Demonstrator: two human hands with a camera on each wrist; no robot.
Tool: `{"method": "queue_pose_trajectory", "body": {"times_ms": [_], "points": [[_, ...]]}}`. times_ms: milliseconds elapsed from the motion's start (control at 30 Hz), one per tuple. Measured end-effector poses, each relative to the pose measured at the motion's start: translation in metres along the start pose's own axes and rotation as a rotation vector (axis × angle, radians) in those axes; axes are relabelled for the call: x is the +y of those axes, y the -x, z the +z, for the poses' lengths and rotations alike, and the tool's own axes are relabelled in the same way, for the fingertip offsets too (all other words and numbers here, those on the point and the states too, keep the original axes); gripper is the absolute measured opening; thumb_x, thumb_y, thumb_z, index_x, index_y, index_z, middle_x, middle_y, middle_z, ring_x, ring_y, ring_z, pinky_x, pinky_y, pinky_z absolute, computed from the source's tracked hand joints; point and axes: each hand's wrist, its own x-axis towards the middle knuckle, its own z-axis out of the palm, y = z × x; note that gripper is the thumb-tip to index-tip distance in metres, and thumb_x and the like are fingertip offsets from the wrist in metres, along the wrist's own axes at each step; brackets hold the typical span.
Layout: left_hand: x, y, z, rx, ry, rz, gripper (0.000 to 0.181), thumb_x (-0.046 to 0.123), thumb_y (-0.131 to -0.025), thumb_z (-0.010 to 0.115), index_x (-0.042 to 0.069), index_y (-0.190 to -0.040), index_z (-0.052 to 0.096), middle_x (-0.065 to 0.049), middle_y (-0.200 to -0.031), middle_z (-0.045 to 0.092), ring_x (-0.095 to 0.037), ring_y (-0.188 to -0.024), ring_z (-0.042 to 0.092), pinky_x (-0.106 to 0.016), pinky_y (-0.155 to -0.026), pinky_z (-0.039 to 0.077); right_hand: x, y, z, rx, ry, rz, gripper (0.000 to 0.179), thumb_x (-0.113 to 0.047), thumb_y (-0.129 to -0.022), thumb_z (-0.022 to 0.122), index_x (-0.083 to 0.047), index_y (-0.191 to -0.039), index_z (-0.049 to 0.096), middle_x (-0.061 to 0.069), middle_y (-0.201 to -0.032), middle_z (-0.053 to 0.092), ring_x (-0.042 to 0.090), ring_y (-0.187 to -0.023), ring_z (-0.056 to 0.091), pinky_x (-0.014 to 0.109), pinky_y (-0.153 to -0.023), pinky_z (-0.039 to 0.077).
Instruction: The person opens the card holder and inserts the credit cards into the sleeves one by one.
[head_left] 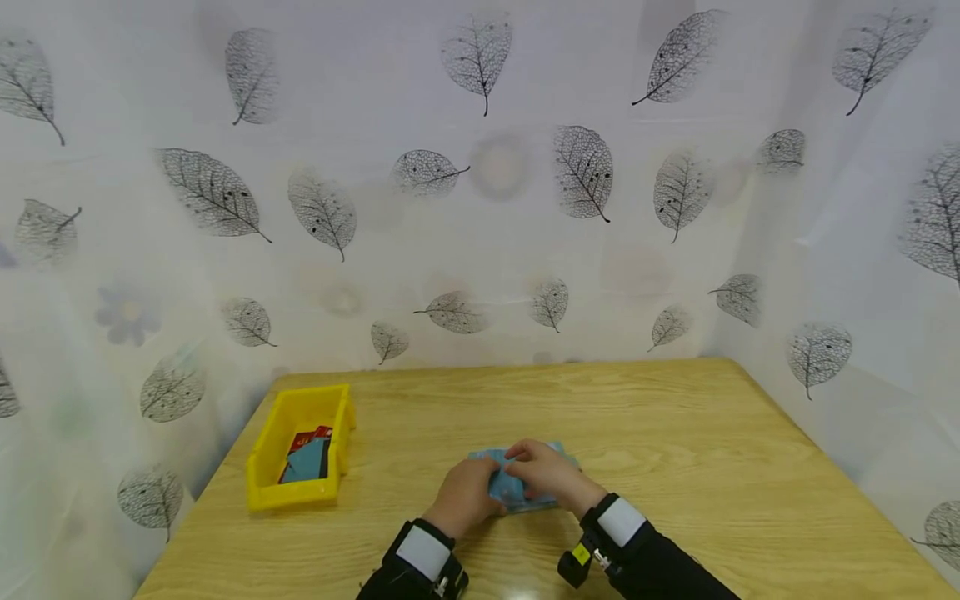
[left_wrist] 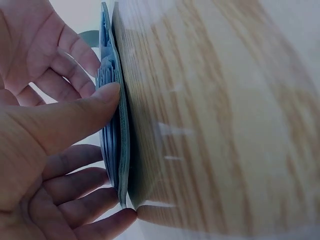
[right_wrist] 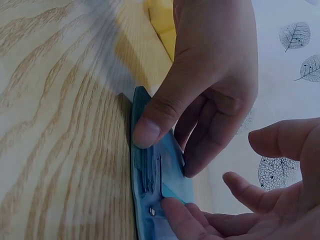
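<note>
A pale blue card holder (head_left: pixel 517 492) with a stack of thin clear sleeves lies on the table. My left hand (head_left: pixel 465 496) grips its left side; in the left wrist view the thumb (left_wrist: pixel 100 102) presses the sleeve edges, and the fingers reach behind them. Over the holder, my right hand (head_left: pixel 551 475) has its fingers loosely bent and partly spread. One of its fingertips (right_wrist: pixel 175 207) touches the sleeves beside a small metal snap (right_wrist: pixel 152 211). Nothing separate shows clearly in the right hand.
To the left stands a yellow bin (head_left: pixel 258 467) containing red cards (head_left: pixel 322 432) and blue-grey cards (head_left: pixel 307 462). Wood-grain table (head_left: pixel 675 442) surrounds the hands. A leaf-printed curtain (head_left: pixel 480 250) rises behind the table and along its sides.
</note>
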Motion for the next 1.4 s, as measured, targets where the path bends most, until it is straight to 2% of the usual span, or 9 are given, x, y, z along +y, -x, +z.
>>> {"method": "queue_pose_trajectory", "body": {"times_ms": [400, 533, 667, 800, 900, 1033, 1133, 1267, 1400], "points": [[-0.004, -0.003, 0.003, 0.008, 0.013, 0.003, 0.049, 0.021, -0.060, 0.092, 0.005, -0.101, 0.071, -0.005, -0.093, 0.070, -0.024, -0.085, 0.065, -0.038, -0.079, 0.051, -0.004, -0.003, 0.005, -0.006, 0.015, -0.011, 0.015, -0.014, -0.094, 0.060, 0.001, -0.100, 0.060, 0.011, -0.104, 0.060, 0.018, -0.076, 0.050, 0.036, -0.066, 0.051], [-0.003, -0.005, 0.003, -0.009, 0.024, -0.009, 0.047, 0.020, -0.062, 0.091, 0.004, -0.101, 0.070, -0.006, -0.094, 0.069, -0.024, -0.086, 0.065, -0.039, -0.081, 0.051, 0.003, -0.002, -0.001, -0.039, 0.067, -0.064, 0.017, -0.014, -0.095, 0.059, 0.002, -0.101, 0.062, 0.008, -0.095, 0.058, 0.017, -0.076, 0.052, 0.034, -0.064, 0.050], [-0.002, -0.005, 0.004, -0.038, 0.049, -0.025, 0.051, 0.022, -0.066, 0.089, 0.002, -0.108, 0.069, -0.011, -0.106, 0.070, -0.027, -0.096, 0.065, -0.041, -0.087, 0.050, 0.015, 0.000, -0.012, -0.047, 0.115, -0.109, 0.022, -0.013, -0.095, 0.059, 0.005, -0.107, 0.062, 0.012, -0.104, 0.061, 0.018, -0.076, 0.053, 0.032, -0.064, 0.049], [-0.004, -0.002, 0.006, -0.054, 0.081, -0.026, 0.060, 0.022, -0.067, 0.089, 0.001, -0.118, 0.068, -0.015, -0.121, 0.066, -0.032, -0.109, 0.062, -0.043, -0.093, 0.048, 0.026, 0.001, -0.024, 0.046, 0.286, -0.122, 0.022, -0.011, -0.089, 0.066, 0.003, -0.106, 0.063, 0.015, -0.106, 0.063, 0.023, -0.083, 0.057, 0.036, -0.066, 0.048], [-0.005, 0.000, 0.006, -0.076, 0.104, -0.032, 0.060, 0.021, -0.067, 0.089, 0.002, -0.119, 0.067, -0.014, -0.123, 0.065, -0.032, -0.111, 0.062, -0.043, -0.093, 0.048, 0.031, 0.001, -0.031, 0.118, 0.471, -0.087, 0.033, -0.012, -0.081, 0.076, 0.002, -0.108, 0.063, 0.017, -0.108, 0.065, 0.032, -0.095, 0.061, 0.046, -0.077, 0.050], [-0.007, 0.001, 0.005, -0.103, 0.136, -0.040, 0.059, 0.021, -0.069, 0.088, 0.003, -0.121, 0.067, -0.013, -0.126, 0.064, -0.031, -0.115, 0.060, -0.043, -0.096, 0.046, 0.038, 0.000, -0.037, 0.128, 0.606, -0.047, 0.059, -0.020, -0.072, 0.085, 0.004, -0.120, 0.060, 0.022, -0.122, 0.059, 0.042, -0.113, 0.053, 0.056, -0.094, 0.042], [-0.011, 0.000, 0.001, -0.103, 0.182, -0.036, 0.051, 0.020, -0.073, 0.085, 0.005, -0.119, 0.068, -0.012, -0.125, 0.064, -0.031, -0.116, 0.059, -0.044, -0.096, 0.046, 0.039, -0.002, -0.040, 0.124, 0.636, -0.062, 0.068, -0.024, -0.068, 0.088, 0.003, -0.124, 0.059, 0.021, -0.128, 0.054, 0.041, -0.114, 0.049, 0.055, -0.095, 0.042], [-0.025, 0.003, -0.012, -0.006, 0.227, -0.040, 0.033, 0.017, -0.082, 0.077, 0.006, -0.112, 0.070, -0.010, -0.115, 0.068, -0.030, -0.109, 0.062, -0.046, -0.091, 0.049, 0.039, -0.006, -0.041, 0.121, 0.653, -0.103, 0.070, -0.024, -0.067, 0.089, 0.003, -0.124, 0.059, 0.020, -0.129, 0.053, 0.039, -0.112, 0.049, 0.053, -0.091, 0.044], [-0.051, 0.009, -0.038, 0.248, 0.204, -0.078, 0.020, 0.012, -0.087, 0.071, 0.005, -0.106, 0.071, -0.011, -0.110, 0.069, -0.032, -0.106, 0.063, -0.048, -0.089, 0.049, 0.040, -0.010, -0.040, 0.102, 0.661, -0.113, 0.070, -0.026, -0.068, 0.089, 0.002, -0.124, 0.058, 0.020, -0.131, 0.051, 0.039, -0.113, 0.048, 0.053, -0.093, 0.044]]}}
